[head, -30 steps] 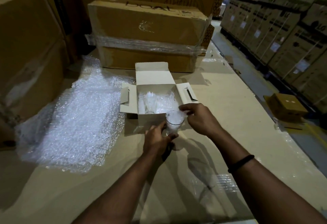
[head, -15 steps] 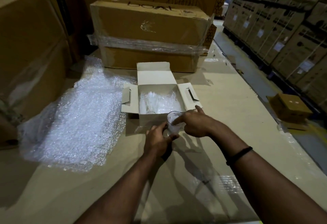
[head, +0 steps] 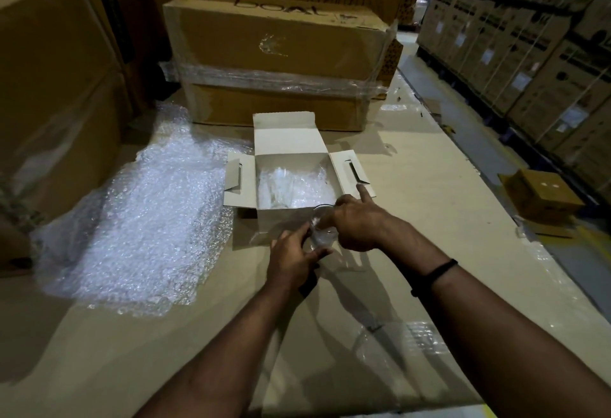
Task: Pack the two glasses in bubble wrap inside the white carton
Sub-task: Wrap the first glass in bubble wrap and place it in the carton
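Left fingers: the fingers (head: 298, 235) and thumb of the left hand (head: 291, 260) curl round the lower part of a small clear drinking glass (head: 318, 232), gripping it from the near side
Right fingers: the right hand (head: 358, 224) sits at the mouth of the glass; its index finger (head: 363, 191) sticks out straight toward the carton's right flap, and the others bend down at the rim; I cannot tell whether they pinch anything
Glass in hand: held between both hands, just in front of the carton's near wall and outside it; something pale shows within, too blurred to name
Wrist: a thin black band (head: 433, 274) circles the right forearm
Carton: the open white cardboard carton (head: 287, 136) stands just beyond the hands, its rear flap and two side flaps spread outward
Inside the carton: crumpled clear bubble wrap (head: 312, 186) fills the bottom; at its left side the outline of a second clear glass (head: 276, 183) shows faintly among the wrap
Loose wrap: a large sheet of clear bubble wrap (head: 142, 219) lies left of the carton, reaching its left flap
Surface: everything rests on a pale cardboard work surface (head: 413, 186)
Behind: a long brown cardboard box banded with clear film (head: 274, 54) sits just past the rear flap
Far right: a small brown box (head: 542, 196) on the floor, with stacked brown cartons (head: 529, 54) in rows beyond it
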